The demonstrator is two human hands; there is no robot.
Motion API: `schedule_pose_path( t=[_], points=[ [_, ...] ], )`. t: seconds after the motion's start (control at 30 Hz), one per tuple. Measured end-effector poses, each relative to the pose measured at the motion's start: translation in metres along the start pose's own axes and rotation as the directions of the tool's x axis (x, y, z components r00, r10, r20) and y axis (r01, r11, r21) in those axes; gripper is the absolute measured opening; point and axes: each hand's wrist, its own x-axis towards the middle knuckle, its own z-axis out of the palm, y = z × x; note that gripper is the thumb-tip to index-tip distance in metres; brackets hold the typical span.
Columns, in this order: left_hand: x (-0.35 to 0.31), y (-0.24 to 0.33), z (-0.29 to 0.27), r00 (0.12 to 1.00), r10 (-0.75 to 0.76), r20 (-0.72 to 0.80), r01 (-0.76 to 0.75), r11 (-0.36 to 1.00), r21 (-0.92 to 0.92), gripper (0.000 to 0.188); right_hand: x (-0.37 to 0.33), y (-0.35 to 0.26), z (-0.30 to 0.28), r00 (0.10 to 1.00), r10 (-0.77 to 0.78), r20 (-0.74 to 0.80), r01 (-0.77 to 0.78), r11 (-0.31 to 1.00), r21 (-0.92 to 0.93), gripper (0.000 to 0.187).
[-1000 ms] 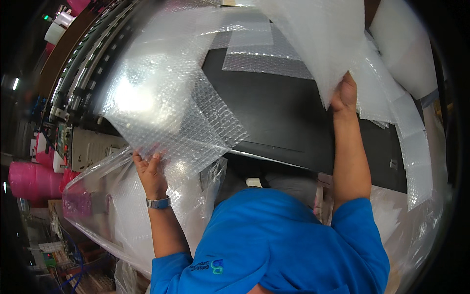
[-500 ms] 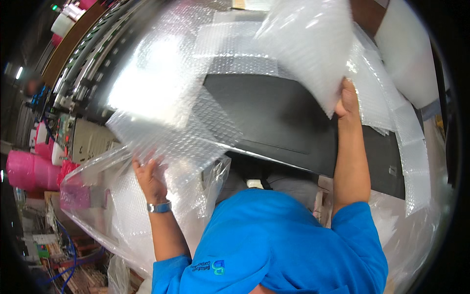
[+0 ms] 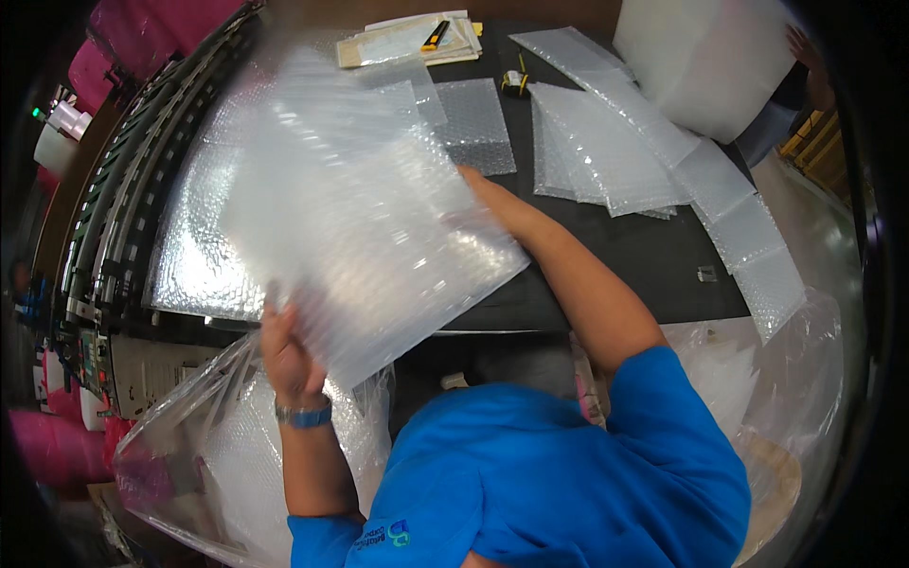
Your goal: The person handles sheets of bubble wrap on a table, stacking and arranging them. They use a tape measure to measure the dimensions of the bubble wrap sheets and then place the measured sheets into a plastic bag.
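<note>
A blurred stack of clear bubble wrap sheets (image 3: 379,256) is held up, tilted, over the left part of the dark table. My left hand (image 3: 294,352), with a watch on its wrist, grips the near left edge of these sheets. On their right side my right hand (image 3: 488,197) holds them, its fingers mostly hidden behind the plastic. Beneath and to the left lies a shiny larger bubble wrap sheet (image 3: 189,275). A smaller bubble wrap piece (image 3: 476,123) rests flat just beyond my right hand.
Fanned bubble wrap pouches (image 3: 606,156) and a long bubble wrap strip (image 3: 729,208) lie on the right of the table (image 3: 653,275). At the back are papers with a cutter knife (image 3: 436,36) and a tape measure (image 3: 515,83). A roller machine (image 3: 114,180) stands left; another person's hand (image 3: 803,47) shows far right.
My right hand has swung left with the sheet it held, bringing it over to my left hand. The pouches and strip on the right now show more fully.
</note>
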Motion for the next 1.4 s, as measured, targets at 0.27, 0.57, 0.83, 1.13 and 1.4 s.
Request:
schedule_pose_path(
  t=[0.27,0.57,0.83,1.13,1.4],
  points=[
    [0.037,-0.032,-0.003,0.994,-0.013,-0.108,0.049,0.940,0.339,0.036,0.152,0.027,-0.094,0.927,-0.024,-0.375,-0.173,0.858,-0.483,0.074],
    [0.036,-0.035,0.014,0.990,-0.044,-0.133,0.088,0.933,0.348,0.066,0.177,0.092,-0.131,0.800,0.378,-0.467,-0.600,0.546,-0.585,0.089],
    [0.045,-0.035,0.014,0.987,-0.128,-0.096,0.158,0.869,0.469,0.058,0.167,0.097,-0.167,0.932,0.026,-0.362,0.133,0.903,0.408,0.052],
    [0.046,-0.025,-0.006,0.996,-0.081,0.033,0.065,0.935,0.348,0.057,0.049,-0.008,-0.181,0.877,-0.390,0.282,0.121,0.745,0.656,0.063],
    [0.059,-0.035,-0.022,0.998,-0.036,0.046,0.013,0.907,0.421,0.059,0.027,0.003,-0.171,0.854,-0.198,0.482,-0.109,0.836,0.538,0.059]
  ],
)
